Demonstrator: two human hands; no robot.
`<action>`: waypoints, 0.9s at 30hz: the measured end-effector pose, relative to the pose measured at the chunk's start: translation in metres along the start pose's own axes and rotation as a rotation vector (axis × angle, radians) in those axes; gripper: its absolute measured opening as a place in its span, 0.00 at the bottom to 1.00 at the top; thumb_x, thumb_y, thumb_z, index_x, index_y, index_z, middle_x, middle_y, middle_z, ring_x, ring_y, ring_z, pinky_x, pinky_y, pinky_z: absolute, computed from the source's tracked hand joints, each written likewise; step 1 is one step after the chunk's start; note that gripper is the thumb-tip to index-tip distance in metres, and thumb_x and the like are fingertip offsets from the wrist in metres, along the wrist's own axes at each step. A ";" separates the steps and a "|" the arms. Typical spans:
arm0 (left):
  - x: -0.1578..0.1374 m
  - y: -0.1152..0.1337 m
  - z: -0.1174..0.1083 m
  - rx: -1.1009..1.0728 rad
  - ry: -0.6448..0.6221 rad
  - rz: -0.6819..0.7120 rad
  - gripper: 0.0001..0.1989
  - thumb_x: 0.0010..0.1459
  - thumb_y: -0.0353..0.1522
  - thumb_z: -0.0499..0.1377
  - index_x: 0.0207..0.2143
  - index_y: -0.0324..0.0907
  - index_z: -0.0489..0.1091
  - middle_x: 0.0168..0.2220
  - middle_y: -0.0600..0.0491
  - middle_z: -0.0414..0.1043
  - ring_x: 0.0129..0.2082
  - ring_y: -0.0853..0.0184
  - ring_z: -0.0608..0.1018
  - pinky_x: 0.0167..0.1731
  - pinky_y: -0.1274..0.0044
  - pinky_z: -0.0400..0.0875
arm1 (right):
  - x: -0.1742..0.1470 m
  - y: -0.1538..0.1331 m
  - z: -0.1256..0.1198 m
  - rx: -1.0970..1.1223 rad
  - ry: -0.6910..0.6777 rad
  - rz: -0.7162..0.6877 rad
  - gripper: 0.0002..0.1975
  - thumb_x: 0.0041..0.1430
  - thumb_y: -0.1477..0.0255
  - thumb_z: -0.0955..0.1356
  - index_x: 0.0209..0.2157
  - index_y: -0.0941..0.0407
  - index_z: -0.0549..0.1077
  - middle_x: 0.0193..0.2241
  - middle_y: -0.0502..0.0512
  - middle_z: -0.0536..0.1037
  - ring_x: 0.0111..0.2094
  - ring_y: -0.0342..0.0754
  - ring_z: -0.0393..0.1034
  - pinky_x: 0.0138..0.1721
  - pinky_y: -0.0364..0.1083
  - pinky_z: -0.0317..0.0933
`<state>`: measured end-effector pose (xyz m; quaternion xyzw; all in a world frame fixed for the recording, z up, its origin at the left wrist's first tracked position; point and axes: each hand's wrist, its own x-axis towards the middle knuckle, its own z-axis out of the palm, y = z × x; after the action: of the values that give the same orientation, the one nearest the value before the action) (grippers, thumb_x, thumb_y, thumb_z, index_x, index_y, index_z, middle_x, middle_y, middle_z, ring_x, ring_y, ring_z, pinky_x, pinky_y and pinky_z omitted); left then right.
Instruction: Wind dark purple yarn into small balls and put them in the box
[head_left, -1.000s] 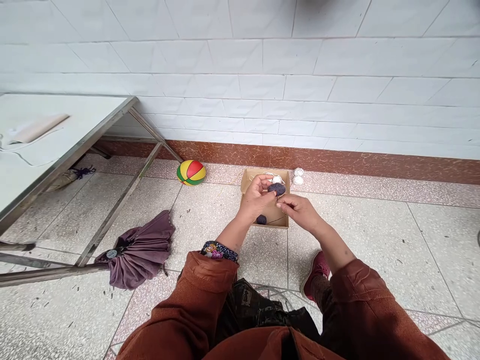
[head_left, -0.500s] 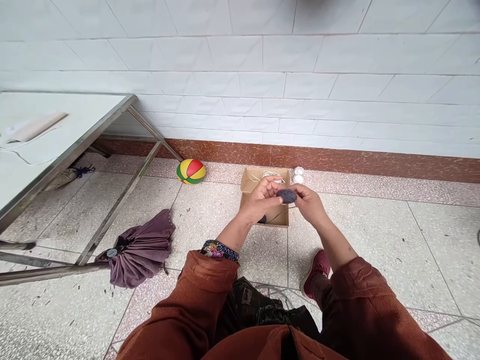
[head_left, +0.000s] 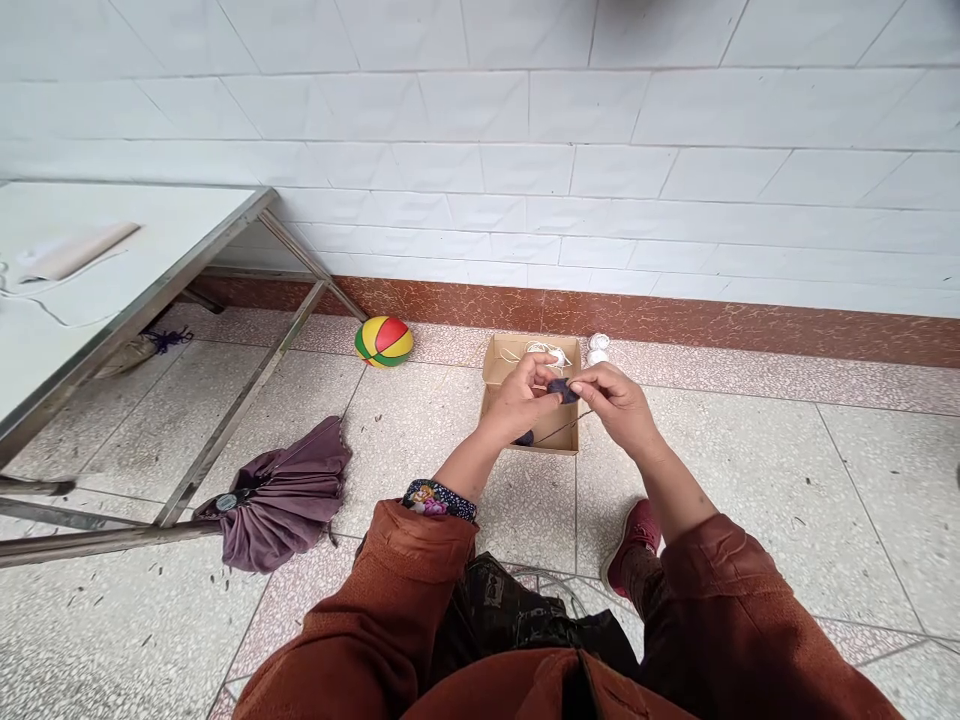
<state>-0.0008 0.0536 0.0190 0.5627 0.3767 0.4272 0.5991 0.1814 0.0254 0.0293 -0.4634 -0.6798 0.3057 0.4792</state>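
A small ball of dark purple-grey yarn (head_left: 563,390) is in the fingers of my left hand (head_left: 517,402), thumb below and fingers above. My right hand (head_left: 619,405) pinches at the ball's right side, thumb and forefinger closed on the yarn. A dark yarn strand (head_left: 559,432) slants from the cardboard box (head_left: 566,446) below up toward my right hand. In the box's lower part lies another dark yarn ball (head_left: 525,438), partly hidden by my left hand. White yarn (head_left: 546,352) rests in the box's back part.
Two white yarn balls (head_left: 598,347) sit on the floor by the wall, right of the box. A striped ball (head_left: 384,342) lies to the left. A folded purple umbrella (head_left: 292,495) is near the metal-framed table (head_left: 217,240), which carries a beige roll (head_left: 82,252).
My right hand has shifted slightly left and over the yarn ball, covering more of it. The ball has turned and moved a little left. The strand now runs tauter from the box.
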 end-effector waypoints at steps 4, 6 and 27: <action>-0.005 0.007 0.003 -0.185 -0.198 -0.010 0.25 0.49 0.28 0.69 0.50 0.45 0.67 0.34 0.57 0.70 0.36 0.71 0.74 0.43 0.75 0.67 | 0.004 0.012 0.000 -0.018 0.094 0.096 0.07 0.63 0.66 0.69 0.32 0.52 0.77 0.31 0.52 0.76 0.35 0.49 0.69 0.40 0.49 0.63; -0.005 0.009 0.003 -0.298 -0.188 -0.010 0.25 0.49 0.29 0.69 0.50 0.45 0.68 0.36 0.56 0.70 0.38 0.71 0.74 0.43 0.75 0.67 | 0.003 0.018 0.003 -0.008 0.089 0.145 0.08 0.63 0.65 0.68 0.32 0.52 0.77 0.32 0.52 0.77 0.35 0.49 0.69 0.40 0.49 0.63; -0.005 0.005 0.000 -0.239 -0.179 -0.066 0.21 0.49 0.30 0.69 0.46 0.44 0.70 0.35 0.55 0.71 0.37 0.70 0.74 0.43 0.73 0.68 | 0.003 0.015 -0.001 -0.027 0.081 0.129 0.10 0.62 0.63 0.69 0.30 0.53 0.76 0.29 0.51 0.73 0.31 0.47 0.66 0.37 0.47 0.61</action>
<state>-0.0028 0.0491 0.0240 0.5107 0.2867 0.3974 0.7065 0.1867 0.0339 0.0178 -0.5247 -0.6326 0.3076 0.4795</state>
